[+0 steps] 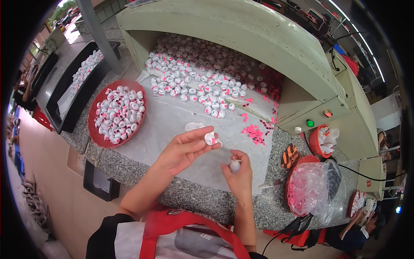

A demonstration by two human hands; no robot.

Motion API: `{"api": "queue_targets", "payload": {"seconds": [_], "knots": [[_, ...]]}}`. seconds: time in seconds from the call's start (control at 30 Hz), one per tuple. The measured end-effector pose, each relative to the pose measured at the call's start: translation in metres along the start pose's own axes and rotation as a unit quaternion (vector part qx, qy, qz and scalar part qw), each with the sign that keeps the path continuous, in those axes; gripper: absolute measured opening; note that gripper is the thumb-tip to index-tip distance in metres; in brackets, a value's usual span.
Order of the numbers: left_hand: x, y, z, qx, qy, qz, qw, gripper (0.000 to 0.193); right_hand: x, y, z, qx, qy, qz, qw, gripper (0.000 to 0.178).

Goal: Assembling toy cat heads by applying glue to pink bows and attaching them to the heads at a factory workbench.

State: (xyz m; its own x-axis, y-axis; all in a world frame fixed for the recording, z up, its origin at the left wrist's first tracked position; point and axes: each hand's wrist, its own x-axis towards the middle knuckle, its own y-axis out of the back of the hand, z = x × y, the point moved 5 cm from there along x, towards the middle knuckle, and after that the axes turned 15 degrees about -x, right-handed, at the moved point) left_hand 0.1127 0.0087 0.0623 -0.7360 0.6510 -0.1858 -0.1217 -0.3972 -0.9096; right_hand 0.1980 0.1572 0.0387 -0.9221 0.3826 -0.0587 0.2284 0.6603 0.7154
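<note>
Between the thumb and fingers of my left hand [183, 151] is a small white figure piece [210, 138] with a pink patch, held above the pale sheet [172, 116]. My right hand [242, 179], lower and to the right, is wrapped round a small whitish squeeze bottle [235, 166] with its narrow tip upward. The bottle and the piece are apart. A loose pile of flat pink bits [253, 134] lies beyond my right hand. Many similar white pieces with pink marks [207, 90] spread across the sheet and back under the hood. A crumpled white tissue [195, 126] rests behind my left hand.
A green-grey metal hood [241, 21] arches over the back of the speckled stone counter [194, 203]. At left stand a red bowl [92, 118] heaped with white pieces and a black tray [64, 123]. To the right are a red basket [316, 144] and a plastic bag [308, 185] of pink bits.
</note>
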Motion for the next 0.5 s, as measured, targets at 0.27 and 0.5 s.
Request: {"api": "queue_targets", "payload": {"seconds": [0.27, 0.5], "knots": [[-0.009, 0.000, 0.015, 0.095, -0.158, 0.002, 0.983, 0.037, 0.052, -0.038, -0.002, -0.084, 0.074, -0.019, 0.994, 0.033], [-0.013, -0.005, 0.005, 0.169, -0.156, 0.005, 0.973, 0.030, 0.005, 0.020, -0.012, 0.079, -0.015, -0.090, 0.993, 0.046]]}}
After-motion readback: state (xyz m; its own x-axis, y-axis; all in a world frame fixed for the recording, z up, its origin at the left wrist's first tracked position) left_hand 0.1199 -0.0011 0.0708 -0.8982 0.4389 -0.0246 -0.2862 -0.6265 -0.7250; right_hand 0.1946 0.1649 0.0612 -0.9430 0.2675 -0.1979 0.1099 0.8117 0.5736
